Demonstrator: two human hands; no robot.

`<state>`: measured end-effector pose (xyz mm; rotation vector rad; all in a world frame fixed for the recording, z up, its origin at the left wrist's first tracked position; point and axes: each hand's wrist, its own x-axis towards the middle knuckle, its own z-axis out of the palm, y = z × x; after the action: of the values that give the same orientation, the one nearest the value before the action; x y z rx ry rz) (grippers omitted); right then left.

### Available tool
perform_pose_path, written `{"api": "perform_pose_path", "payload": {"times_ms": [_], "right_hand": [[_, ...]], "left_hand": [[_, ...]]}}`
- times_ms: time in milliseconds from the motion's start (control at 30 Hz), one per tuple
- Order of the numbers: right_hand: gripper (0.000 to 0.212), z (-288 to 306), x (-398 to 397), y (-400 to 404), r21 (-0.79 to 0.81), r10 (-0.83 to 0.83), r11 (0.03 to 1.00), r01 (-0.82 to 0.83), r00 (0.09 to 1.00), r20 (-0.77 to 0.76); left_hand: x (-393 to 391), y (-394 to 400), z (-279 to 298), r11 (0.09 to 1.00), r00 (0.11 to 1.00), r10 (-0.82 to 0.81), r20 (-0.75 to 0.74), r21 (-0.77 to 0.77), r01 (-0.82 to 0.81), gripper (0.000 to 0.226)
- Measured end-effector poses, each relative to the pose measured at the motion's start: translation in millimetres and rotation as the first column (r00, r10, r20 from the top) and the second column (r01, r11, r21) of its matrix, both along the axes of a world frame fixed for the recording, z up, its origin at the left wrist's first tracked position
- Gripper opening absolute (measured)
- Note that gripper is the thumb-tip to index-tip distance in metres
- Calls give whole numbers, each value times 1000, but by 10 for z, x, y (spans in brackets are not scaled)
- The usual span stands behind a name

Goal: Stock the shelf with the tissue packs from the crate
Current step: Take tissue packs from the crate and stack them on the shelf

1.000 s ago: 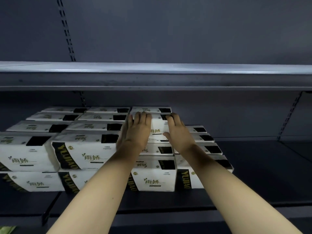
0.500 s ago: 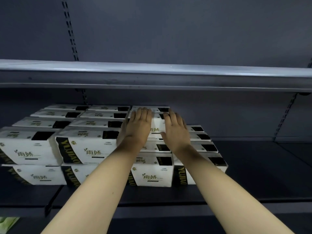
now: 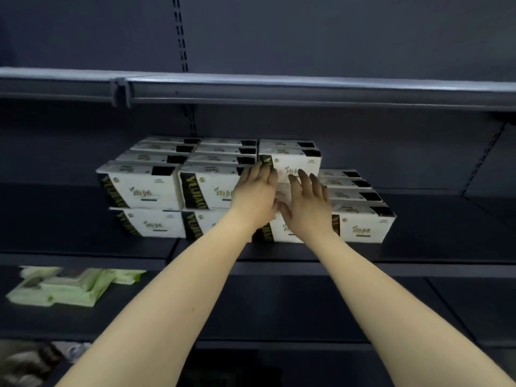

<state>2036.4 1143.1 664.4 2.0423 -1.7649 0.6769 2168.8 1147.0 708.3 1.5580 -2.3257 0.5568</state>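
Note:
White tissue packs with black and gold lettering stand stacked on the dark middle shelf (image 3: 418,250). The left and middle columns (image 3: 145,188) are two layers high, and a single-layer row (image 3: 360,222) lies at the right. One upper-layer pack (image 3: 293,163) sits at the back of the third column. My left hand (image 3: 255,195) and my right hand (image 3: 307,203) both press flat, fingers straight, against the front of that pack. Neither hand holds anything. The crate is out of sight.
An upper shelf (image 3: 279,88) hangs low over the stack. The shelf below holds pale green packs (image 3: 69,286) at the left. More packaged goods (image 3: 25,364) show at the bottom left corner. The middle shelf is bare to the right of the tissue packs.
The view has pulled back and shifted, bringing lower shelves into sight. Both hands slid from the pack's top down to its front face, still flat against it.

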Motion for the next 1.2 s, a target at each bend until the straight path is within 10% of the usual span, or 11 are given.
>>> {"api": "perform_pose_path", "payload": {"times_ms": [567,1200], "right_hand": [[64,-432,869,939,-57,115,991,-118,992,-55],[74,-1463,2078,1441,169,386,913,-370,920,-71]], "left_hand": [[974,972,-500,984,999,-39,21,-171,42,77],[2289,1957,-1569,861,873,485,-41,197,-469,71]]}}
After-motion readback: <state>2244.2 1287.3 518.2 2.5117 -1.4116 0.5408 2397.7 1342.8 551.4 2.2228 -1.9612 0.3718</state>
